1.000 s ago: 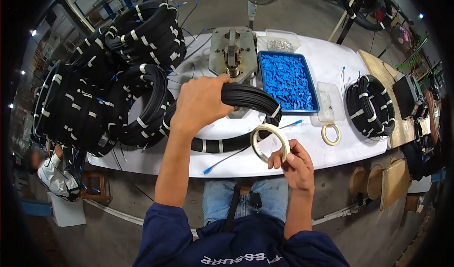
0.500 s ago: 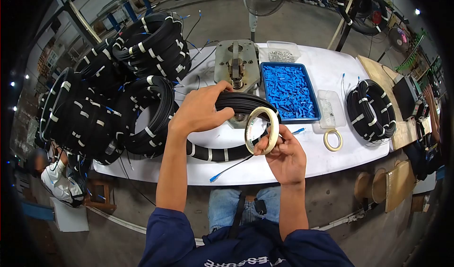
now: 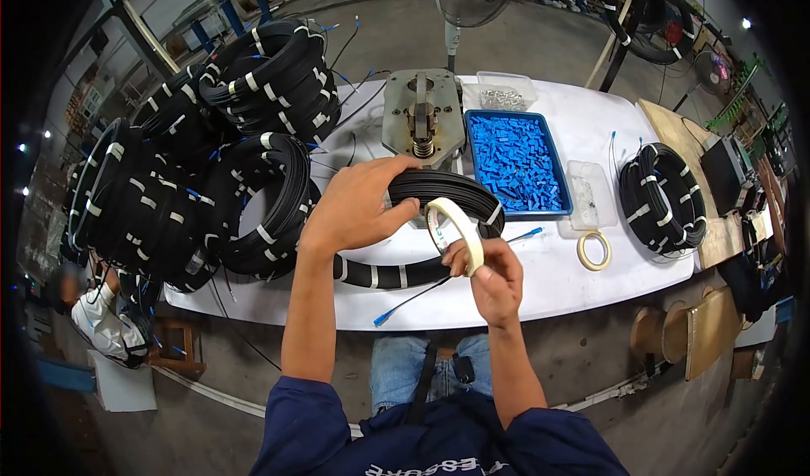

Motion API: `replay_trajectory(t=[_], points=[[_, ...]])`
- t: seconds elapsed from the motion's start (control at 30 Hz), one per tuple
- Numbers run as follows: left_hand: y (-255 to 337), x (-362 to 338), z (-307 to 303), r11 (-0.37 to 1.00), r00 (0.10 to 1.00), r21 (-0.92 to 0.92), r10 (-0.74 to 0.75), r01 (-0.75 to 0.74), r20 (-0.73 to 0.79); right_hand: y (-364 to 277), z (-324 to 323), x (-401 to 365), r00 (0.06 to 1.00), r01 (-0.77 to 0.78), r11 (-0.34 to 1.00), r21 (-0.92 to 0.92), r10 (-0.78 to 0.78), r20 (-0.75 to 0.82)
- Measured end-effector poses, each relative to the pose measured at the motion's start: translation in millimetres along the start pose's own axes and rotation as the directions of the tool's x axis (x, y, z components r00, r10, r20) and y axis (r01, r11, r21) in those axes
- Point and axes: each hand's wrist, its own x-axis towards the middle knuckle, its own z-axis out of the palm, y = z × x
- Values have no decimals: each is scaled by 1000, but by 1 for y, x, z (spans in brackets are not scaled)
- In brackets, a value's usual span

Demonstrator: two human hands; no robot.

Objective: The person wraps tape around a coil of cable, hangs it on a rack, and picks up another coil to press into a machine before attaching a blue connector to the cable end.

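Coil (image 3: pixel 447 191) gripped over counter (image 3: pixel 582 286), tape roll (image 3: pixel 469 238) raised

At the coil's 4 o'clock, the right hand (image 3: pixel 496 282) pinches the roll. At 10 o'clock, the left hand (image 3: pixel 361 206) clamps the coil, likely steadying it. At 2 o'clock, a blue tray (image 3: pixel 531 215) sits, presumably for easy reach.

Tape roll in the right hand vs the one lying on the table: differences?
Support: the held roll is in the grip of the right hand; the loose roll rests on the table.
Pose: the held roll is tipped up, almost edge-on to the camera; the loose roll lies flat, showing its open ring.
Core: the held roll shows printing inside; none is readable on the loose roll.
Shared: both are pale, ring-shaped rolls.
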Motion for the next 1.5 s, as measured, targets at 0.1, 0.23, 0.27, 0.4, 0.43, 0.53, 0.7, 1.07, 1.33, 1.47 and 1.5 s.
replay_trajectory(t=[0.1,0.23,0.27,0.4,0.43,0.53,0.7,1.07,1.33,1.47,1.5], points=[[-3,-1,0,999,1000,-26,24,-24,-11,8,6,-12,999,-32,999,9,32,-33],[2,1,-4,994,997,-87,66,-70,-44,22,1,-15,1000,15,999,-34,-15,-1],[4,1,-5,992,999,-115,42,-45,-28,23,0,-16,1000,2,999,-47,-1,9],[4,1,-4,992,999,-121,29,-31,-25,26,0,-17,999,-30,993,-117,25,-48],[4,2,-5,991,999,-130,42,-43,-10,28,-3,-17,1000,-8,996,-87,6,-27],[3,2,-8,988,997,-142,70,-67,15,29,-2,-17,999,-2,997,-80,-1,-38],[-2,0,-10,981,994,-177,98,-86,57,33,-4,-16,999,45,999,-24,-46,-26],[3,0,0,977,993,-202,90,-72,80,1,4,-1,938,-345,936,73,340,73],[10,1,6,986,987,-78,152,-149,43,-22,30,8,926,-354,934,44,356,-126],[12,1,7,988,989,-68,143,-140,40,-27,33,13,920,-375,927,-30,368,-133],[12,2,8,988,989,-67,144,-141,40,-27,31,13,921,-373,927,-30,366,-133]])
